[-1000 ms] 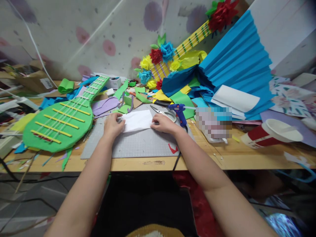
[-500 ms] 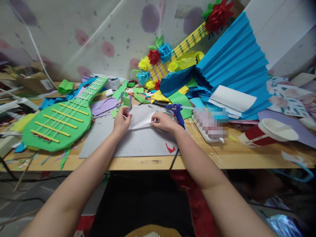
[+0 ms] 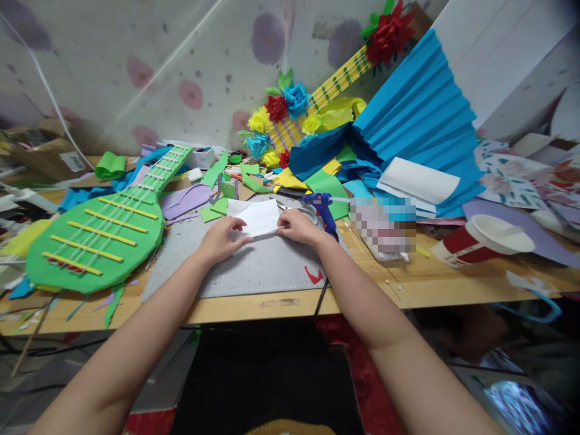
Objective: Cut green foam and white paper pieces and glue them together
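Note:
A small sheet of white paper is between my hands, just over the grey cutting mat. My right hand pinches the paper at its right edge. At the paper's left near corner is my left hand, its thumb and fingers apart. Directly behind the right hand lie scissors, partly covered by it. A blue glue gun rests to the right of that hand. On the mat's near right part is a red paper scrap.
A green paper lute-like instrument lies at left. Behind stands a yellow one with paper flowers, beside a pleated blue paper fan. At right are a paper cup and a blurred-out device. Coloured paper scraps litter the back.
The white paper now looks shorter and flatter, lying squarer to me. My left hand has loosened its pinch and moved slightly nearer; my right hand still holds the right edge. The view has shifted a little.

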`<state>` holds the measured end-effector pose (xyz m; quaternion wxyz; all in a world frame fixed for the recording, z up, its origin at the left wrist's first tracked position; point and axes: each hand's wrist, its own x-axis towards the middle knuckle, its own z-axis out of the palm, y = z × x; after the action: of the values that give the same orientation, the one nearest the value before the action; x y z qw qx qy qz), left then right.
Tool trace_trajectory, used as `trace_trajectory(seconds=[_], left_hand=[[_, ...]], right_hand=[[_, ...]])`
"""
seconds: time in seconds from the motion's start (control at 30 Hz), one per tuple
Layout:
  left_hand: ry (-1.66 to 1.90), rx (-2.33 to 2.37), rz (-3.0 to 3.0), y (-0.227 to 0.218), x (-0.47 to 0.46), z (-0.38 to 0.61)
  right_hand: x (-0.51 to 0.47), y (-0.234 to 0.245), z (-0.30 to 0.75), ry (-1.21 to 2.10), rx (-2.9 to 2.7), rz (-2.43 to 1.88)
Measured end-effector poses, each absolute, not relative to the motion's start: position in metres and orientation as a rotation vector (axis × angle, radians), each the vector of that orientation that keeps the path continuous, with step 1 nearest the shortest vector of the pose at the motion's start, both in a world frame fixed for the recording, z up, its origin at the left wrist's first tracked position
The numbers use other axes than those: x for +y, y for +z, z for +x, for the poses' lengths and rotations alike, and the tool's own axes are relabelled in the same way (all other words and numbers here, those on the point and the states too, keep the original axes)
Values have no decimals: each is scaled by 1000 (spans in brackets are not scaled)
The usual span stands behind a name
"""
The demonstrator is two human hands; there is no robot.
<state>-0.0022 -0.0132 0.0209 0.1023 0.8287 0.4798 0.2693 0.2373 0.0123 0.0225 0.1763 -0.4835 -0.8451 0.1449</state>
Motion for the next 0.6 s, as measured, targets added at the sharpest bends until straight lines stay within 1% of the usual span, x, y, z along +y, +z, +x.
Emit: trace_trajectory(seconds=[0.1, 0.23, 0.37, 0.6], left_hand=[[665, 1431, 2485, 20, -14, -3], [614, 1513, 2446, 18, -11, -1], [610, 1538, 2346, 16, -8, -2], [640, 1524, 2146, 16, -7, -4]], right_hand=[[14, 20, 240, 421, -2403, -1351], [15, 20, 240, 471, -2380, -1345], [15, 21, 236, 514, -2303, -1409], [13, 20, 227, 427, -2264, -1571]])
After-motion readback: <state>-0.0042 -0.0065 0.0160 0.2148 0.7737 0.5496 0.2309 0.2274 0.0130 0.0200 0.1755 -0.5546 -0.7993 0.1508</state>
